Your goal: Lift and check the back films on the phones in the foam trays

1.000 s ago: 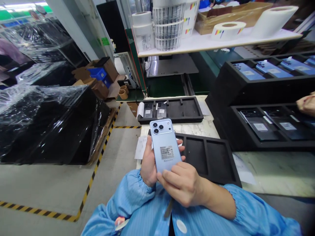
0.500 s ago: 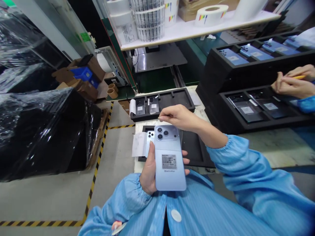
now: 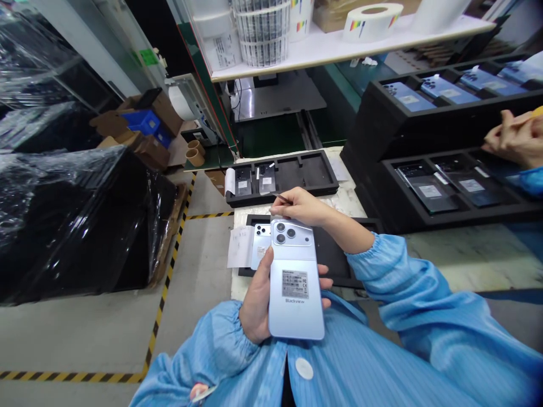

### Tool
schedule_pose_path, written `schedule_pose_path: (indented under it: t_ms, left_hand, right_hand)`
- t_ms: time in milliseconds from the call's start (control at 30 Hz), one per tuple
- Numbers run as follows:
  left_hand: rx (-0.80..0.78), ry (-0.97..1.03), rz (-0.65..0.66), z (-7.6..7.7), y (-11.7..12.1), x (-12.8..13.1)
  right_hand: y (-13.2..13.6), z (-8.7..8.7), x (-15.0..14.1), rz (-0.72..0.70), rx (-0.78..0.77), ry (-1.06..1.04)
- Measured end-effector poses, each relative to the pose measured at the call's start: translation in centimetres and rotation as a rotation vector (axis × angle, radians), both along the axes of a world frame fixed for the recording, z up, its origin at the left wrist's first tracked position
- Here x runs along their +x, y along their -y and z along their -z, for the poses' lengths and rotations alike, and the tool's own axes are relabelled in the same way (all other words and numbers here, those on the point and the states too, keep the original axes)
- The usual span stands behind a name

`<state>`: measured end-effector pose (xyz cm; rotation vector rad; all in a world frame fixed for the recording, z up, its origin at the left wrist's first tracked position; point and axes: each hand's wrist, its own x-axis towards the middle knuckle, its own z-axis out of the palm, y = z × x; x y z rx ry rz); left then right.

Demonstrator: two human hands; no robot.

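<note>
My left hand [image 3: 258, 299] is wrapped around a light blue smartphone [image 3: 297, 316], back side up, with the thumb on its left edge and fingertips showing at the right. The phone has a camera block at its top, a printed label and the word Blackview. At the camera end, my right hand [image 3: 299, 206] is closed in a pinch just above the top edge. A thin dark sliver shows by its fingers, too small to name. Behind the held phone, another light blue phone [image 3: 260, 249] lies in a black foam tray [image 3: 339, 257], beside a handwritten paper slip [image 3: 240, 247].
Farther back, a black foam tray [image 3: 314, 169] holds two dark phones. Stacked foam trays [image 3: 373, 135] with several phones stand at right, near a co-worker's hands [image 3: 515, 138]. Label rolls [image 3: 373, 22] sit on the shelf [image 3: 314, 59] above. Wrapped black stacks [image 3: 85, 226] stand at left.
My right hand has come slightly lower, closer to the phone's top edge. The held phone has shifted slightly down and right in view. The co-worker's hands have moved right.
</note>
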<state>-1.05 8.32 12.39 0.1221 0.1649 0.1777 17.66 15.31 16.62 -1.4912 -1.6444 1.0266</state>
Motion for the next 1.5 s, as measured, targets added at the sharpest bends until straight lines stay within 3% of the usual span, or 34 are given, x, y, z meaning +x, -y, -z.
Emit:
schedule_pose_path:
  t_ms: [233, 500, 867, 1200, 1333, 1500]
  left_hand:
    - [0.010, -0.096, -0.031, -0.4, 0.0, 0.4]
    - [-0.020, -0.234, -0.026, -0.2, 0.0, 0.4]
    - [-0.035, -0.292, -0.034, -1.0, -0.2, 0.7]
    - [-0.020, -0.269, -0.033, -0.7, -0.1, 0.6]
    - [-0.003, -0.253, -0.068, -0.2, -0.6, 1.1]
    - [0.056, -0.254, -0.157, 2.2, -2.3, 2.1]
  right_hand:
    - [0.2, -0.3, -0.3, 0.008, -0.131, -0.105]
    - [-0.1, 0.8, -0.7, 0.041, -0.256, -0.150]
    - [-0.1, 1.2, -0.4, 0.037, -0.279, -0.182]
    - [0.0, 0.8, -0.6, 0.057, -0.303, -0.183]
    - [-0.3, 0.9, 0.1, 0.048, -0.223, -0.065]
    - [2.4, -1.0, 0.3, 0.054, 0.149, 0.388]
